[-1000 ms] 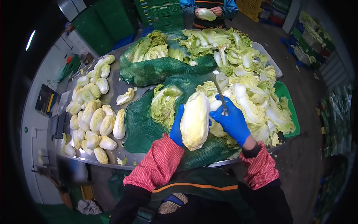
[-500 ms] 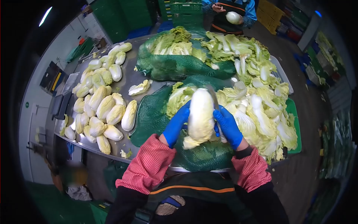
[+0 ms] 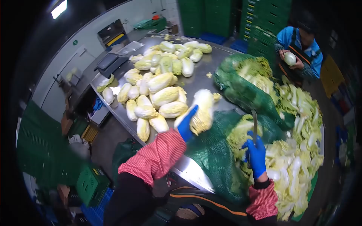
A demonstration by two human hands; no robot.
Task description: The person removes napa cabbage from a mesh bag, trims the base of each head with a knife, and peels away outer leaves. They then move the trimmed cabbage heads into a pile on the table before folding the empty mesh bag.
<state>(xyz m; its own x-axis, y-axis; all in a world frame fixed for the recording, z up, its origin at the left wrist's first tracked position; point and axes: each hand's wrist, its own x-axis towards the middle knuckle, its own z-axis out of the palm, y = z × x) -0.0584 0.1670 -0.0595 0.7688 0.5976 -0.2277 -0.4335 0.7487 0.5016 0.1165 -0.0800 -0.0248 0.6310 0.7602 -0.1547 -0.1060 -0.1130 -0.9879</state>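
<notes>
In the head view, your left grip (image 3: 186, 126), gloved in blue, is grasping a cabbage (image 3: 203, 107) by its near left side, with one finger laid along it. The cabbage's white end points away from you and its yellow leafy end toward you. It is over the table (image 3: 190, 174), just right of the pile (image 3: 162, 98) of other cabbages; whether its underside touches the metal, you cannot tell from here. A loose leaf (image 3: 217, 97) shows just beside its far right side

Your right grip (image 3: 256, 156), also in blue, is clenched on a knife (image 3: 255, 126), and your fingers hide the handle. The blade stands out beyond your hand, its tip pointing away from you, well apart from the cabbage you hold. Beneath and around that hand you have a leafy head (image 3: 236, 138) lying on the lower net (image 3: 211, 148); to its right spreads a heap of leaves (image 3: 298, 165)

Farther off, the upper net (image 3: 241, 88) is bunched around more greens (image 3: 256, 73). Your sleeves (image 3: 160, 152) are red and white check. Across from you, at the far right, a co-worker (image 3: 316, 56) in blue holds a white cabbage in both hands, near the tall stack of green crates (image 3: 262, 30). Down on your left, a green crate (image 3: 91, 180) sits beside a blue pallet (image 3: 98, 206)
</notes>
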